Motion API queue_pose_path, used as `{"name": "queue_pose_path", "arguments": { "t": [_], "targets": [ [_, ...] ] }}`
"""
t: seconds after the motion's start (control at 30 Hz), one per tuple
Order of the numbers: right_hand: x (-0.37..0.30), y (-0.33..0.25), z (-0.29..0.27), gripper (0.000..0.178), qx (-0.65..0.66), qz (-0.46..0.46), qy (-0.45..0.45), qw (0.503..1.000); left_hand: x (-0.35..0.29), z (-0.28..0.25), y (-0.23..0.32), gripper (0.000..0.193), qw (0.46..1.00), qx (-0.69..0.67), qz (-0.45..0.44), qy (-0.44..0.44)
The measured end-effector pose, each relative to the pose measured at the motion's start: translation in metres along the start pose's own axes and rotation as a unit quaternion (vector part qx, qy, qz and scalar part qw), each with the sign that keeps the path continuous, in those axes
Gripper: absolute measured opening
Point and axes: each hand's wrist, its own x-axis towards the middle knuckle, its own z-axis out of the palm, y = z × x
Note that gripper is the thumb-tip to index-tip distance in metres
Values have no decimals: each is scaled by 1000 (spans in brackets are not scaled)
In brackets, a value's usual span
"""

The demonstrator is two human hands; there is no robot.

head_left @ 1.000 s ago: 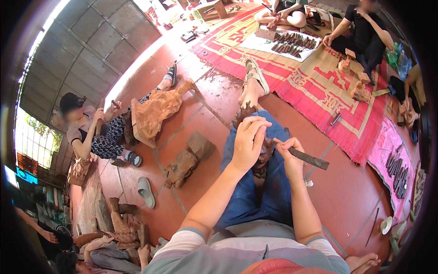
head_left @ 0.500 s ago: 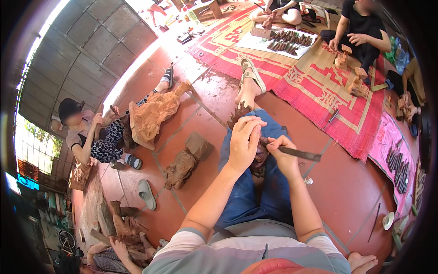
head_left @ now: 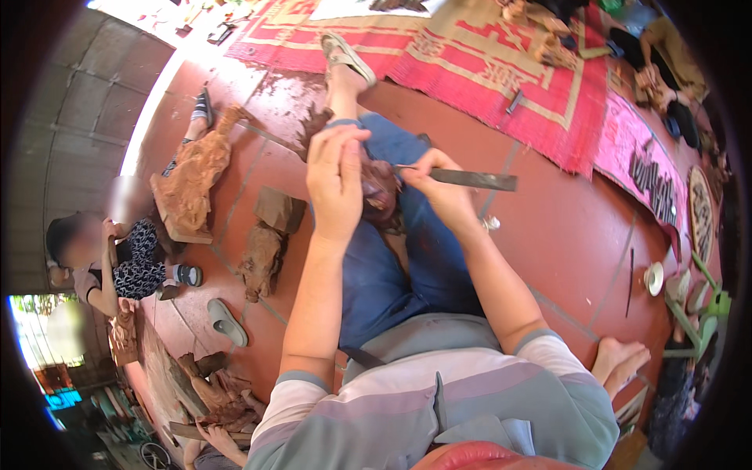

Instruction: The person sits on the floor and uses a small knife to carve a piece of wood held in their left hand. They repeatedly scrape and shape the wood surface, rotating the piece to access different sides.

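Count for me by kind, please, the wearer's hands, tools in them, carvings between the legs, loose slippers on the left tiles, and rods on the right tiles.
Hands, left hand and right hand: 2
Flat tool in the right hand: 1
Dark carving, partly hidden: 1
Loose grey slipper: 1
Thin dark rod: 1
Total: 6

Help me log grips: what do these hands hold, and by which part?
Right hand: flat dark tool, near its left end. Left hand: at the brown carving; grip unclear.

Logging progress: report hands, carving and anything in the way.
Right hand gripping tool, inner end at carving. Left hand against carving. In the way: that hand hides part of carving.
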Motion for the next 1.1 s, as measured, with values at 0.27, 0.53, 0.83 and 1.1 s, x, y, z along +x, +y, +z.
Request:
{"name": "queue_pose_path", "arguments": {
  "t": [0.27, 0.53, 0.83, 1.1],
  "targets": [
    [-2, 10, -16, 21, 68, -28, 16, 997, 1, 7, -1, 21, 1000, -9, 9, -4],
    [9, 15, -9, 18, 100, -2, 28, 995, 2, 1, 1, 23, 1000, 12, -5, -19],
    [15, 24, 3, 20, -43, -61, 79, 994, -5, -9, -22, 38, 997, 50, -46, -32],
    [6, 15, 11, 18, 38, -61, 87, 994, -8, -5, -24, 36, 997, 10, -65, -35]
  ]
}}
